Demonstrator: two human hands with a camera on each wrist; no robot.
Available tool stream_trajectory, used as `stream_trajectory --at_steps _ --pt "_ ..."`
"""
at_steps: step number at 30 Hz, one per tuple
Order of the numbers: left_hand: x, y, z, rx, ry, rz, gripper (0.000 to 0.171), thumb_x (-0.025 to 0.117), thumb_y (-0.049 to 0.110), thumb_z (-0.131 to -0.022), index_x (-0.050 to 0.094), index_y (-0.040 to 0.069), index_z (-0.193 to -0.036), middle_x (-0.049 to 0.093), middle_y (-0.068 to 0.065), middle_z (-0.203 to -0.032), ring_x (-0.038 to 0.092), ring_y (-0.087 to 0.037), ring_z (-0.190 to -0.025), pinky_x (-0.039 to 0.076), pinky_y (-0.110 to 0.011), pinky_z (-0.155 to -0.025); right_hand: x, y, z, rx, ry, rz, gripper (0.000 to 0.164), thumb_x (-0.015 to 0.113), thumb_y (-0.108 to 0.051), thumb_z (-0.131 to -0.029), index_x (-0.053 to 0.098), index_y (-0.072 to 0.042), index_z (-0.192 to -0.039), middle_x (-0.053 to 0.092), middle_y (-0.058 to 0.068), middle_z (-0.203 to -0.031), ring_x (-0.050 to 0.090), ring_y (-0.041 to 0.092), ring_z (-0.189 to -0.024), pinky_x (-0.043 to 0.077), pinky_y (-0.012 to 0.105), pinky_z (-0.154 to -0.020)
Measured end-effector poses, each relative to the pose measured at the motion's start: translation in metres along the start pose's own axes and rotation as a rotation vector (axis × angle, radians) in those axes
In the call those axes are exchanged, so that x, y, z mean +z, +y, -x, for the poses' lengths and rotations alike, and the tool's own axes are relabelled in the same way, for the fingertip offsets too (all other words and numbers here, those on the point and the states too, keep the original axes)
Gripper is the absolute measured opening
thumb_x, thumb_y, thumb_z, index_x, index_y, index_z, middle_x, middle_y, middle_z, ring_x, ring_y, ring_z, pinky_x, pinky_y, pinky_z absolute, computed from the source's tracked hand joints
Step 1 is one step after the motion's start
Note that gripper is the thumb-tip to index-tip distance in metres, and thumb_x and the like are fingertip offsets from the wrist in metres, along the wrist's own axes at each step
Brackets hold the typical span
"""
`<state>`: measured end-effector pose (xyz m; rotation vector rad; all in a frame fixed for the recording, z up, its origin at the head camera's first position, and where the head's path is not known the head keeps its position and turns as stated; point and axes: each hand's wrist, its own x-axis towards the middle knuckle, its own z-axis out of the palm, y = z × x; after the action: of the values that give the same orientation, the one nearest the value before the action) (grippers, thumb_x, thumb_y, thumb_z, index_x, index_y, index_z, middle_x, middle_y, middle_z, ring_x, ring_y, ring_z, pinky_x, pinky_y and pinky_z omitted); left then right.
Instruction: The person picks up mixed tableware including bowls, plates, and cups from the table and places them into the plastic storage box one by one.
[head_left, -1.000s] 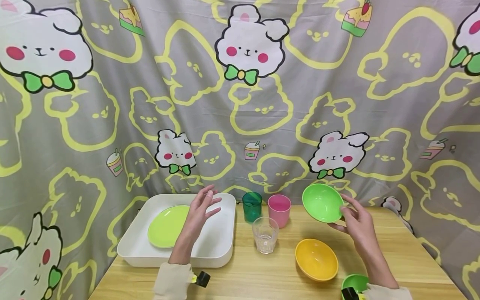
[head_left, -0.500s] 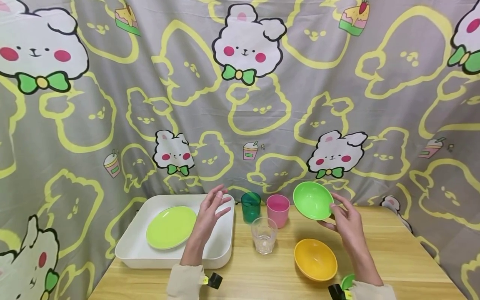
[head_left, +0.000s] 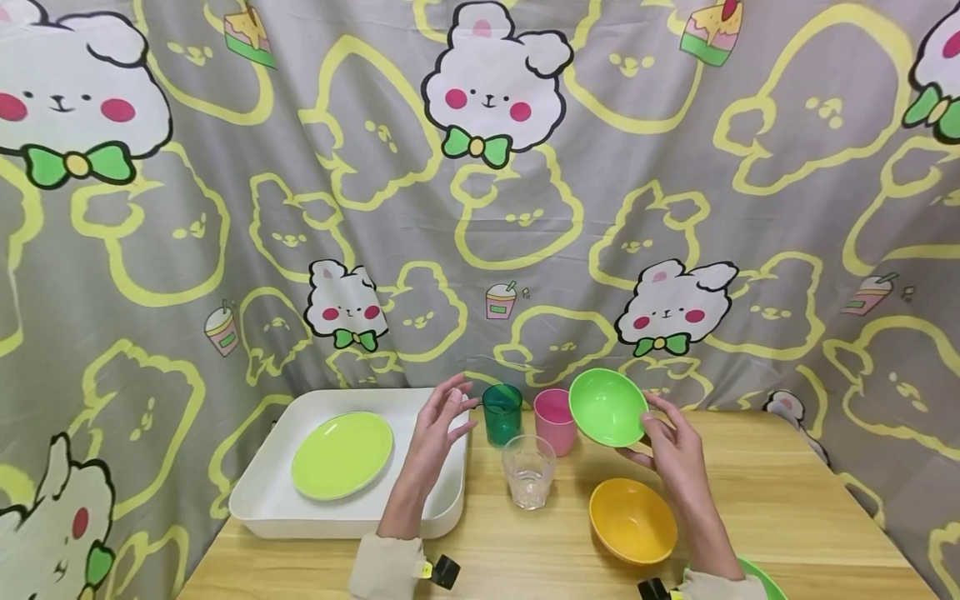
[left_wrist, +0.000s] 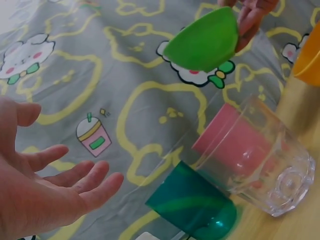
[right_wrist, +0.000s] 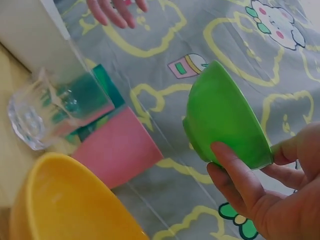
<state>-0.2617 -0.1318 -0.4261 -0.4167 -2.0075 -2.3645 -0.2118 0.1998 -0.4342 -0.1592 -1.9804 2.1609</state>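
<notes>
A: Position and hold of the green bowl (head_left: 607, 407)?

B: Clear of the wooden table (head_left: 817, 517), right of centre, beyond the orange bowl (head_left: 633, 521). Right hand (head_left: 677, 450) pinches its right side, thumb at the rim, fingers against the outer wall. Mouth tilted toward the near side.

A: Left hand (head_left: 433, 433)?

B: Holds nothing. Fingers apart, slightly bent, raised near the right side of the white tray (head_left: 322, 527).

A: Expected handling?

B: Judgement: light, stiff, probably plastic, so not fragile. Gloss may let it slip or pivot in a one-sided pinch. Suggested hold: thumb over the rim, fingers spread under the wall toward the foot.

A: Other materials, shapes?

B: Orange bowl: rounded, glossy. Clear tumbler (head_left: 529, 475): faceted base; glass or plastic, cannot tell. Farther back, teal cup (head_left: 502, 414), see-through; pink cup (head_left: 553, 425), cloudier, smooth. Lime plate (head_left: 342, 456) in the tray: round, shallow. Tabletop: pale wood grain.
</notes>
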Motion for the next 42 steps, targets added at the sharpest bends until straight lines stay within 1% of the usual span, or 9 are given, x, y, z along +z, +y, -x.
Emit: stream_trajectory --at_steps 3,6,8,17,21,27,30,34,42 --pt "0.002 -0.002 0.0 -0.001 -0.01 0.018 0.055 0.05 0.038 -0.109 0.04 0.007 -0.154 0.043 -0.022 -0.153 0.043 -0.045 -0.139 0.044 -0.056 -0.111 0.007 0.004 -0.001 -0.002 0.008 -0.012 0.045 0.048 -0.017 -0.11 0.042 -0.008 -0.154 0.068 0.01 -0.115 0.07 0.009 -0.096 0.063 0.039 -0.08" --pt "0.003 -0.005 0.001 -0.003 -0.013 0.03 0.058 0.051 0.039 -0.108 0.04 0.006 -0.154 0.043 -0.022 -0.152 0.044 -0.044 -0.139 0.045 -0.055 -0.11 0.014 0.009 -0.001 -0.01 0.003 -0.018 0.042 0.048 -0.014 -0.109 0.045 -0.007 -0.15 0.07 0.003 -0.107 0.071 0.01 -0.094 0.063 0.04 -0.078" --pt "0.004 -0.005 0.001 -0.006 -0.019 0.032 0.06 0.051 0.039 -0.108 0.038 0.004 -0.154 0.044 -0.022 -0.152 0.045 -0.044 -0.139 0.047 -0.054 -0.109 0.018 0.011 -0.001 -0.014 0.002 -0.016 0.042 0.048 -0.012 -0.109 0.046 -0.008 -0.15 0.07 0.004 -0.105 0.071 0.01 -0.094 0.064 0.041 -0.077" --pt "0.007 -0.006 0.002 -0.012 -0.032 0.012 0.061 0.052 0.039 -0.108 0.034 0.005 -0.156 0.046 -0.02 -0.15 0.049 -0.04 -0.136 0.045 -0.057 -0.109 0.042 0.015 0.004 -0.014 0.002 -0.037 0.038 0.05 -0.011 -0.108 0.049 -0.009 -0.146 0.068 0.019 -0.117 0.072 0.013 -0.095 0.064 0.041 -0.077" --pt "0.01 -0.008 0.003 -0.011 -0.069 0.002 0.062 0.05 0.038 -0.109 0.031 0.004 -0.157 0.043 -0.023 -0.152 0.048 -0.042 -0.136 0.047 -0.057 -0.108 0.054 0.018 0.008 -0.023 -0.022 -0.049 0.038 0.052 -0.011 -0.108 0.05 -0.007 -0.145 0.067 0.024 -0.121 0.071 0.012 -0.097 0.064 0.042 -0.077" --pt "0.015 -0.012 0.006 -0.016 -0.109 0.005 0.058 0.052 0.034 -0.109 0.033 0.006 -0.156 0.042 -0.021 -0.153 0.047 -0.046 -0.136 0.052 -0.053 -0.103 0.068 0.023 0.013 -0.04 -0.035 -0.052 0.036 0.054 -0.011 -0.107 0.054 -0.007 -0.143 0.068 0.024 -0.117 0.072 0.015 -0.095 0.063 0.046 -0.077" --pt "0.018 -0.013 0.007 -0.038 -0.11 0.007 0.057 0.054 0.033 -0.108 0.036 0.008 -0.156 0.041 -0.021 -0.153 0.051 -0.043 -0.133 0.056 -0.051 -0.098 0.073 0.024 0.015 -0.046 -0.034 -0.05 0.035 0.055 -0.011 -0.107 0.056 -0.008 -0.142 0.069 0.023 -0.116 0.072 0.017 -0.094 0.063 0.048 -0.076" --pt "0.023 -0.016 0.007 -0.063 -0.118 -0.001 0.057 0.056 0.033 -0.107 0.038 0.008 -0.155 0.04 -0.023 -0.151 0.055 -0.037 -0.128 0.058 -0.052 -0.093 0.078 0.026 0.017 -0.044 -0.046 -0.04 0.035 0.055 -0.011 -0.107 0.056 -0.008 -0.142 0.069 0.023 -0.118 0.072 0.018 -0.092 0.063 0.047 -0.076" --pt "0.029 -0.02 0.008 -0.095 -0.129 0.016 0.054 0.057 0.031 -0.107 0.041 0.01 -0.154 0.039 -0.023 -0.151 0.051 -0.035 -0.131 0.058 -0.052 -0.093 0.084 0.026 0.02 -0.032 -0.068 -0.043 0.035 0.057 -0.013 -0.107 0.056 -0.007 -0.142 0.068 0.023 -0.121 0.071 0.018 -0.094 0.064 0.042 -0.073"
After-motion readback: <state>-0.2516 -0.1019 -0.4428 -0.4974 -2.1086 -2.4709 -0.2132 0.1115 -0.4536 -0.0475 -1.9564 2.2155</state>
